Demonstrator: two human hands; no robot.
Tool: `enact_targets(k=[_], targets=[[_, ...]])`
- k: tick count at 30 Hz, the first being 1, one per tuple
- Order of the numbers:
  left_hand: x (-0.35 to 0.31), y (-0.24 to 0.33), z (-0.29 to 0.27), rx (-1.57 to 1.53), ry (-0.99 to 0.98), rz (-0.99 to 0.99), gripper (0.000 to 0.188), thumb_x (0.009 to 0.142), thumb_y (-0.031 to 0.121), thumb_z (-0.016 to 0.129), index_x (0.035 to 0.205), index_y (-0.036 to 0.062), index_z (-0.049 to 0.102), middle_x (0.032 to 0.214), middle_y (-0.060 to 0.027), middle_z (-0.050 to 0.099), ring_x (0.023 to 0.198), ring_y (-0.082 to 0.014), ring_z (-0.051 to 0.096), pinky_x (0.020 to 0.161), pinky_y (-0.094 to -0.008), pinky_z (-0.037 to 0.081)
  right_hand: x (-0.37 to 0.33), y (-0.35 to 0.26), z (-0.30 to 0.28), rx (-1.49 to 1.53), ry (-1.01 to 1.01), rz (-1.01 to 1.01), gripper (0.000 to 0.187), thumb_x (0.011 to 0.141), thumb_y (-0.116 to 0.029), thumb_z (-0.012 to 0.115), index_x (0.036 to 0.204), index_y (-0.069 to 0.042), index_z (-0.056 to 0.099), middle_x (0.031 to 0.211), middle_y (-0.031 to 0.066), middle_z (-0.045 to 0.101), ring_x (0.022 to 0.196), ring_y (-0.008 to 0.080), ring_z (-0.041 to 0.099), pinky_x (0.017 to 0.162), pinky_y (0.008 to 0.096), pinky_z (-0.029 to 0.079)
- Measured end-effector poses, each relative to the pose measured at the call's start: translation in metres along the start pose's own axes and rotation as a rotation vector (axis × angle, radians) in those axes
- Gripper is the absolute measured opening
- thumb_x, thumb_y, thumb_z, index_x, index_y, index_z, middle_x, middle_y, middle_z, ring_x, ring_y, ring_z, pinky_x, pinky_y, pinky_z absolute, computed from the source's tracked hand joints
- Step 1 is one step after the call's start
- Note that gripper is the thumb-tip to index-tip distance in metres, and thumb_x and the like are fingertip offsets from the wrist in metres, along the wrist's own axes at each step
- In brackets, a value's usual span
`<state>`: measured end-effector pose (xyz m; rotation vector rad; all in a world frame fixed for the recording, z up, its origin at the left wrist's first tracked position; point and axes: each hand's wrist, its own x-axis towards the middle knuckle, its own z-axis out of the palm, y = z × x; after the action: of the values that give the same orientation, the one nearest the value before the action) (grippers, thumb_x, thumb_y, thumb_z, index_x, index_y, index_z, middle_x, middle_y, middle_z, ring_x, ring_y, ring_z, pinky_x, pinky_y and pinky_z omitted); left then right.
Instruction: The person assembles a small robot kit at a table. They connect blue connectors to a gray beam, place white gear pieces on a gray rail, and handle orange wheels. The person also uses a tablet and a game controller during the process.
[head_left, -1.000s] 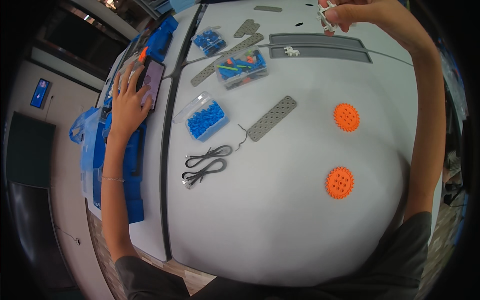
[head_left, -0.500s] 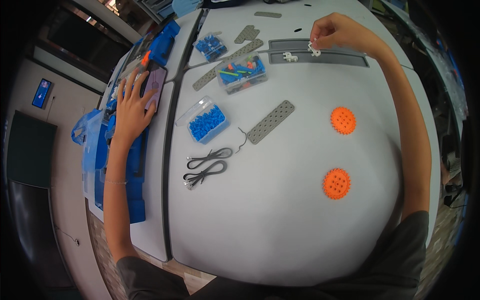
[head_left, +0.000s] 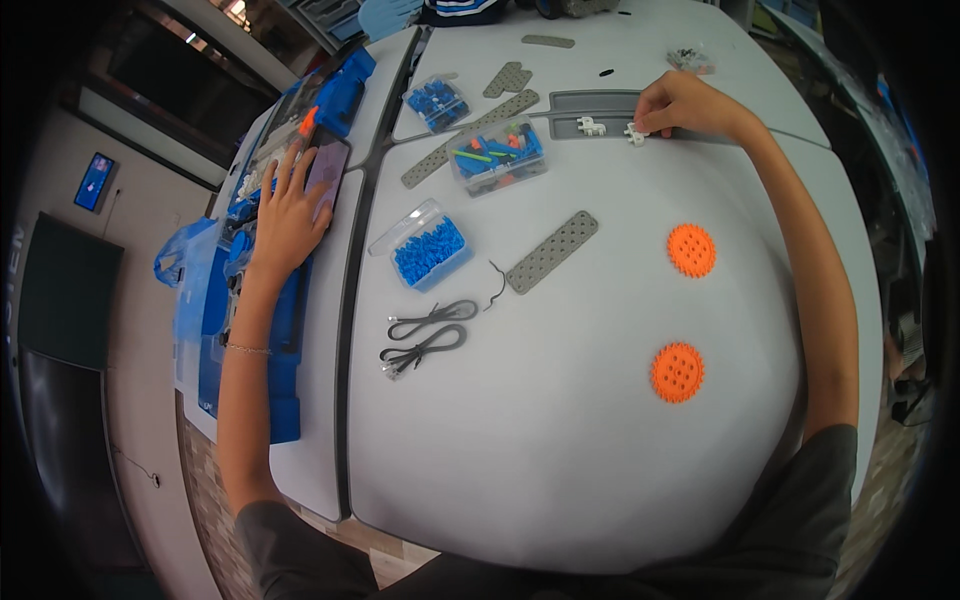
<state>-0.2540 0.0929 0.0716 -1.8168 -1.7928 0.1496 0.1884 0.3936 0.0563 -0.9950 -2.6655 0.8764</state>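
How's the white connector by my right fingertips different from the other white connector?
The right white connector is at the fingertips of your right hand; the left white connector lies untouched in the gray tray. Fingers partly cover the right one; the left one shows unobstructed. Both are white with irregular outlines.

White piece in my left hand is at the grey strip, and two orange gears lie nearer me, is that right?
One slip: your right hand, not your left hand, holds the small white piece, as the head view shows. It is at the grey strip, and two orange gears do lie nearer you.
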Motion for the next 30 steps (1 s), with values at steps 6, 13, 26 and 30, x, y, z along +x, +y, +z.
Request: enact_targets(k=[6,13,26,30], targets=[[-0.004,0.008,-0.001,-0.037,-0.009,0.061,0.022,0.091,0.019,0.064,0.106,0.0096,0.078,0.157,-0.0131,0.046,0.157,-0.0288,0.025,0.127,-0.0545,0.019,-0.005,0.004,-0.001,0.064,-0.008,0.015,0.027,0.086,-0.033,0.077,0.091,-0.007,0.079,0.076,0.0016,0.069,0.073,0.0108,0.065,0.067,0.0273,0.050],[-0.003,-0.005,0.001,0.055,0.067,0.039,0.025,0.091,0.021,0.064,0.110,0.0099,0.076,0.156,-0.0138,0.046,0.156,-0.0303,0.026,0.127,-0.0552,0.019,-0.003,0.007,-0.003,0.076,-0.038,0.000,0.025,0.088,-0.032,0.076,0.091,-0.007,0.079,0.076,0.0005,0.068,0.073,0.0094,0.063,0.065,0.0262,0.049],[-0.008,-0.009,-0.010,0.030,0.000,0.030,0.029,0.091,0.024,0.063,0.112,0.0102,0.077,0.157,-0.0136,0.045,0.156,-0.0320,0.026,0.127,-0.0548,0.019,-0.004,0.011,-0.003,0.082,-0.020,-0.015,0.025,0.089,-0.030,0.074,0.091,-0.006,0.077,0.073,0.0006,0.068,0.070,0.0090,0.063,0.063,0.0255,0.047],[-0.002,-0.009,-0.010,0.036,-0.019,0.009,0.033,0.086,0.025,0.065,0.113,0.0088,0.078,0.158,-0.0145,0.045,0.156,-0.0319,0.025,0.128,-0.0546,0.018,-0.003,0.010,-0.003,0.104,-0.031,-0.009,0.024,0.090,-0.029,0.074,0.090,-0.006,0.077,0.073,0.0011,0.068,0.070,0.0092,0.063,0.062,0.0255,0.047]])
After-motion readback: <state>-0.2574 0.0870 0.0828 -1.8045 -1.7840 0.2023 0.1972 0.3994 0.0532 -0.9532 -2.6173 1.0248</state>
